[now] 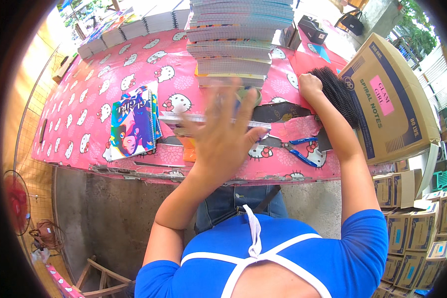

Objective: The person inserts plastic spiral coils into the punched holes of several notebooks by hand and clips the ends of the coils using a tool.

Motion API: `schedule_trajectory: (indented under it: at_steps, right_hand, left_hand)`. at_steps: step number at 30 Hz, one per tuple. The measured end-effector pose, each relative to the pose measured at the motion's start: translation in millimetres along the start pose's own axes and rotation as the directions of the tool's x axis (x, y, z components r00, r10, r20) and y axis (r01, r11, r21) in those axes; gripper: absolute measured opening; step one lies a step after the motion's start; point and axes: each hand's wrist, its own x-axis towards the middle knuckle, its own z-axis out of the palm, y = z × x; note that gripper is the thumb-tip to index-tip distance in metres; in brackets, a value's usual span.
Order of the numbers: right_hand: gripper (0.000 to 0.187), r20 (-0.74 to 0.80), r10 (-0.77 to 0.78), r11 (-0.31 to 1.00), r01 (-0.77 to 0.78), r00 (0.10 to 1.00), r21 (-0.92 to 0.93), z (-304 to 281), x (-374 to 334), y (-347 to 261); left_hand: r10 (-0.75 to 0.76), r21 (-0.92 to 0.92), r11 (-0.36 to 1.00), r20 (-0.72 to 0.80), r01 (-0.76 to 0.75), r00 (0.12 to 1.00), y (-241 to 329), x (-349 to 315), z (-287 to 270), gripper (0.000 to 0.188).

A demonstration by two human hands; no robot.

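My left hand point(223, 131) is raised over the table's near edge, smeared by motion, with its fingers spread and no held thing visible. Beneath it lies a thin notebook seen edge-on point(260, 124), largely covered by the palm. A greenish round thing point(253, 96) shows partly behind the fingers. My right hand point(310, 86) is closed at the left side of a bunch of black spiral binding coils point(335, 94). Whatever its fingers grip is hidden. Blue-handled pliers point(303, 153) rest on the table between my forearms, their handles spread.
A tall stack of notebooks point(238, 44) stands straight ahead. Colourful spiral notebooks point(133, 121) lie at the left on the pink patterned tablecloth point(84, 119). A large cardboard box point(395, 99) leans at the right, above more boxes point(407, 233). Bound notebooks point(134, 32) line the far left.
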Motion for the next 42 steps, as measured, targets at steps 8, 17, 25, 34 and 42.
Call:
schedule_trajectory:
  at_steps: [8, 17, 25, 34, 42]
  right_hand:
    - [0.027, -0.545, -0.199, 0.356, 0.578, 0.815, 0.734, -69.5, -150.8, -30.2]
    - [0.023, -0.589, 0.025, 0.318, 0.552, 0.808, 0.771, -87.7, -205.3, -52.3]
    - [0.016, -0.186, -0.343, 0.066, 0.221, 0.921, 0.973, -107.7, -204.6, -45.6]
    - [0.02, -0.583, -0.307, 0.4, 0.658, 0.752, 0.638, -106.1, -216.1, -71.9]
    - [0.038, -0.502, -0.657, 0.396, 0.824, 0.563, 0.405, -58.5, -84.1, -87.3]
  left_hand:
    - [-0.053, -0.546, 0.837, -0.048, 0.018, 0.997, -15.7, -1.9, 21.2, 0.02]
    - [-0.084, -0.533, 0.846, -0.089, 0.024, 0.992, -11.4, -1.1, 17.6, 0.012]
    - [-0.129, -0.567, 0.822, -0.09, 0.056, 0.987, -9.2, -4.3, 18.0, 0.018]
    - [-0.096, -0.478, 0.876, -0.043, 0.064, 0.994, -17.4, -10.5, 12.5, 0.019]
    - [-0.059, -0.53, 0.848, -0.115, -0.011, 0.992, -17.3, -10.8, 14.3, 0.02]
